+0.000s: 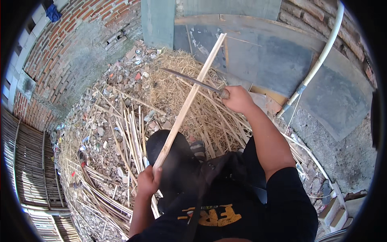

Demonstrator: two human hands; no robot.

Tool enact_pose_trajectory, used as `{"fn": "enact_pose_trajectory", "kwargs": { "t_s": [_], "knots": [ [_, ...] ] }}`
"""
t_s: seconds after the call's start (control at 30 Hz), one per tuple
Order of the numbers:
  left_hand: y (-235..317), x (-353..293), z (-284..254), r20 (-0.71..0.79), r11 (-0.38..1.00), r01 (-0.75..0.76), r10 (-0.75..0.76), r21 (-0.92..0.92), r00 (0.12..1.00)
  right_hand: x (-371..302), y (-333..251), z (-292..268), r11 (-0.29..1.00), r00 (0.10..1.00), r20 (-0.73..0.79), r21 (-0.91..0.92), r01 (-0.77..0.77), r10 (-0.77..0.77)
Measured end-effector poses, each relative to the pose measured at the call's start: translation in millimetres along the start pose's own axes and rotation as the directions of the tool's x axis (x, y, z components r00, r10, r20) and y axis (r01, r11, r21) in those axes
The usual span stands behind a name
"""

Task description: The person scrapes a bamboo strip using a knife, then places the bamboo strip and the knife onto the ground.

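Note:
My left hand (148,181) is closed around the lower end of a long pale bamboo strip (183,113), which slants up and away across my knee. In my right hand (238,99) is the handle of a long, narrow knife (181,76), its dark blade pointing left. The blade crosses the strip in its upper half; whether it cuts into it or only lies against it I cannot tell. Below the strip, a heap of straw-coloured shavings (169,76) covers the ground.
Split bamboo strips (133,129) lie to the left on rubble (98,133). More long strips (105,201) are bundled at lower left. Grey panels (258,52) lean against the far wall, near a pale pipe (322,60). A brick wall (64,60) stands at far left, a bamboo slat screen (30,161) nearer.

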State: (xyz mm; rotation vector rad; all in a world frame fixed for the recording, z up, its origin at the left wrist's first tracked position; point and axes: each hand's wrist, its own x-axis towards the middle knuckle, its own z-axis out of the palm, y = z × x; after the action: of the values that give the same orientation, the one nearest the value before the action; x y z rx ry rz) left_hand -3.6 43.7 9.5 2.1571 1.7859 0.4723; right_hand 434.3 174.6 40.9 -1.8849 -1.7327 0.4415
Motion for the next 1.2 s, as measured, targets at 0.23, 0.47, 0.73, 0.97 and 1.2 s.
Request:
{"fn": "enact_pose_trajectory", "kwargs": {
  "t_s": [0.23, 0.47, 0.73, 0.97, 1.2],
  "knots": [
    [-2, 8, -5, 0.045, 0.999, -0.025, 0.026, -0.035, 0.999, -21, -32, 18, 0.793, 0.853, 0.120, -0.319, 0.518, -0.509],
    [-18, 8, 0, 0.046, 0.995, -0.076, 0.079, -0.065, 0.996, 63, 126, 18, 0.746, 0.785, -0.304, 0.604, -0.279, 0.540],
    [-6, 4, -3, 0.106, 0.991, 0.037, -0.024, -0.132, 0.994, 36, 89, 3, 0.634, 0.797, -0.225, 0.736, -0.237, 0.560],
    [-30, -13, -13, -0.041, 0.945, 0.106, -0.125, -0.311, 0.991, 36, 99, 12, 0.874, 0.826, -0.387, 0.424, -0.236, 0.410],
    [-95, -32, -28, -0.219, 0.929, 0.351, -0.370, -0.121, 0.903, 29, 122, 22, 0.911, 0.812, -0.443, 0.332, -0.246, 0.380]
  ]
}}
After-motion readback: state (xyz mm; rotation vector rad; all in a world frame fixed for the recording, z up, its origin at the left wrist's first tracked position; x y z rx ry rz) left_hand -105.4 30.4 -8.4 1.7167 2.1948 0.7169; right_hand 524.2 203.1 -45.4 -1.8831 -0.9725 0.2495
